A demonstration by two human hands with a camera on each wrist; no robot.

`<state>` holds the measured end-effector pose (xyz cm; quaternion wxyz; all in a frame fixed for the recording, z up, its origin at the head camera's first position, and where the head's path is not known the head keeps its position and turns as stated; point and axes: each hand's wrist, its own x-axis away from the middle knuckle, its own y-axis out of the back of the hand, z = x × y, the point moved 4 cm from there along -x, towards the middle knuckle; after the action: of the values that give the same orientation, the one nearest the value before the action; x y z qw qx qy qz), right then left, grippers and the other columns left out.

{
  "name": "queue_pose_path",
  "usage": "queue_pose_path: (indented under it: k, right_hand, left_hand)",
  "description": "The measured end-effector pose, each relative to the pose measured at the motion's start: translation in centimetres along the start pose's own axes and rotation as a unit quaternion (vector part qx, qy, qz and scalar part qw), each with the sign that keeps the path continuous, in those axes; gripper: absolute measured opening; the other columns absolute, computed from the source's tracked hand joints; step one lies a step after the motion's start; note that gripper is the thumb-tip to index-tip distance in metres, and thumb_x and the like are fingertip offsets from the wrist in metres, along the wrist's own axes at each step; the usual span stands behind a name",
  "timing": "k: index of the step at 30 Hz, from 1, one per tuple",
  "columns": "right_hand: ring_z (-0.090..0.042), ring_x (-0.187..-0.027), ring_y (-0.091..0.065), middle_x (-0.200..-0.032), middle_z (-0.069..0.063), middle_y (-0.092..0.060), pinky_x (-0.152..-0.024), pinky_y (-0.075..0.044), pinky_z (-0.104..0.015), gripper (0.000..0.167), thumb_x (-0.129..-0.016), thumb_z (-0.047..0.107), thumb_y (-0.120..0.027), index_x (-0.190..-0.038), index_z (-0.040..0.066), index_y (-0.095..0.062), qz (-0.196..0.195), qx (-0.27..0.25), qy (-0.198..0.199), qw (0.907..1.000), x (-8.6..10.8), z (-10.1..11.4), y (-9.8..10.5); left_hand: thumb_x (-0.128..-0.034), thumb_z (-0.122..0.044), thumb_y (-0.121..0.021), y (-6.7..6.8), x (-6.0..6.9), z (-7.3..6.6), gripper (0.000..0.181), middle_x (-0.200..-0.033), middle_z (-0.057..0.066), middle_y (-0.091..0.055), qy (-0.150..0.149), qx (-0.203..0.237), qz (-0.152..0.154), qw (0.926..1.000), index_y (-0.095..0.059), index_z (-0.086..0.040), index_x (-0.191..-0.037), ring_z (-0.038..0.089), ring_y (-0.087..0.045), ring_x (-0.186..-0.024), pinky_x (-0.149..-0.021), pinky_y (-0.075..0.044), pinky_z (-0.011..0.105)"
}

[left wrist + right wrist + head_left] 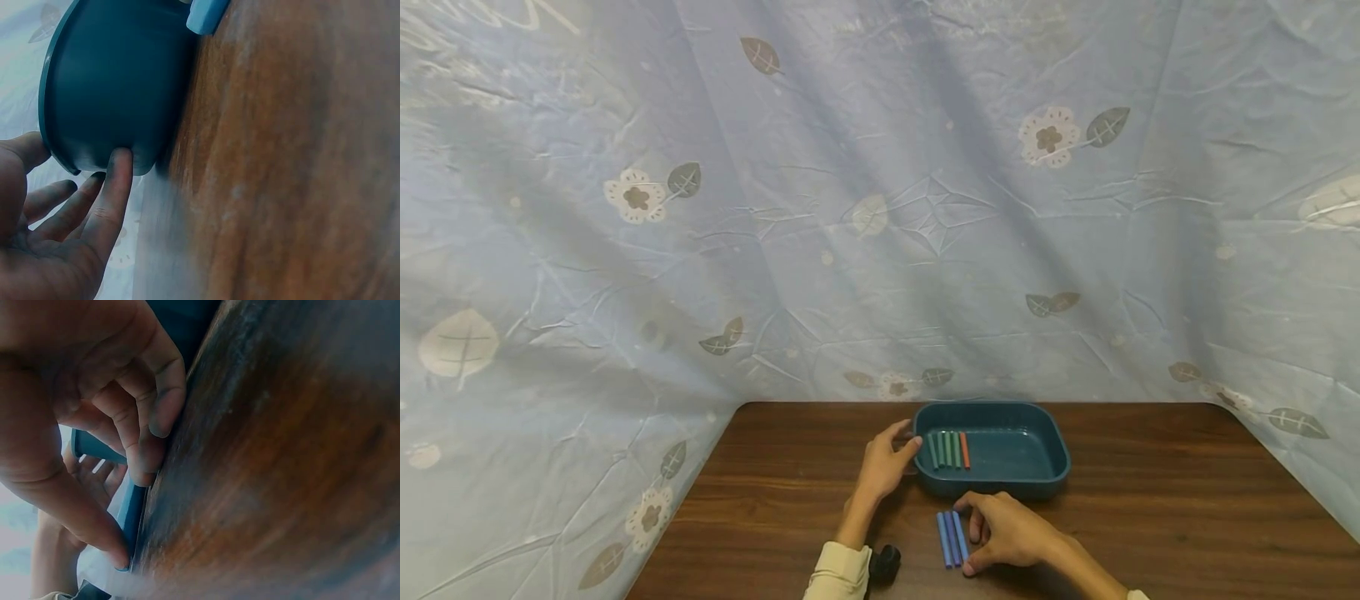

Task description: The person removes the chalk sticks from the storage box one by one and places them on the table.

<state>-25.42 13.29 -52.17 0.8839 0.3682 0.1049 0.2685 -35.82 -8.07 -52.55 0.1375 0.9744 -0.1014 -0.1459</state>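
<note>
In the head view a teal rectangular dish (pixel 1045 483) stands on the table, with several green sticks (pixel 948 450) and one orange-red stick (pixel 965 451) side by side at its left end. My left hand (pixel 883 465) holds the dish's left end, thumb at the rim and fingers against the outer wall (pixel 119 75). Three chalk-like blue sticks (pixel 949 540) lie side by side in front of the dish. The fingers and thumb of my right hand (pixel 1011 531) pinch the rightmost blue stick (pixel 129 515) by its two ends, close to the tabletop.
The brown wooden table (pixel 775 483) has a back edge just behind the dish. A patterned pale blue cloth (pixel 865 275) hangs behind and at the sides. A black device (pixel 886 564) sits at the left wrist.
</note>
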Motion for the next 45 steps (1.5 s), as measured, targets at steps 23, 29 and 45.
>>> queue_pose_path:
  k: [23, 29, 45]
  right_hand:
    - [-0.002, -0.073, -0.054, -0.088, 0.008, -0.066, -0.063, -0.049, -0.022, 0.076, -0.077, 0.033, -0.099, -0.137, 0.002, -0.064, -0.001, 0.046, -0.002, 0.9989, 0.1, 0.7, 0.4]
    - [0.001, -0.074, -0.057, -0.090, 0.009, -0.067, -0.064, -0.052, -0.020, 0.071, -0.080, 0.033, -0.096, -0.137, 0.004, -0.065, 0.005, 0.034, 0.021, 0.9992, 0.3, 1.5, 0.9]
    - [0.001, -0.082, -0.061, -0.093, 0.010, -0.069, -0.072, -0.056, -0.019, 0.067, -0.086, 0.043, -0.090, -0.137, 0.005, -0.067, -0.002, 0.045, 0.058, 0.9973, -0.1, 3.8, 2.6]
  left_hand:
    - [-0.1058, -0.018, -0.069, -0.1, -0.1, 0.0, 0.054, -0.135, 0.033, -0.068, 0.002, 0.008, 0.000, 1.0000, -0.054, 0.007, -0.151, 0.042, -0.077, -0.108, -0.071, -0.070, 0.041]
    - [-0.1056, -0.019, -0.070, 0.0, 0.1, -0.1, 0.054, -0.136, 0.032, -0.068, 0.002, 0.010, 0.001, 1.0000, -0.055, 0.006, -0.151, 0.041, -0.076, -0.109, -0.073, -0.070, 0.043]
    - [-0.1057, -0.019, -0.069, 0.0, 0.0, -0.1, 0.055, -0.136, 0.034, -0.067, 0.002, 0.007, 0.001, 1.0000, -0.054, 0.008, -0.151, 0.043, -0.077, -0.109, -0.071, -0.070, 0.040]
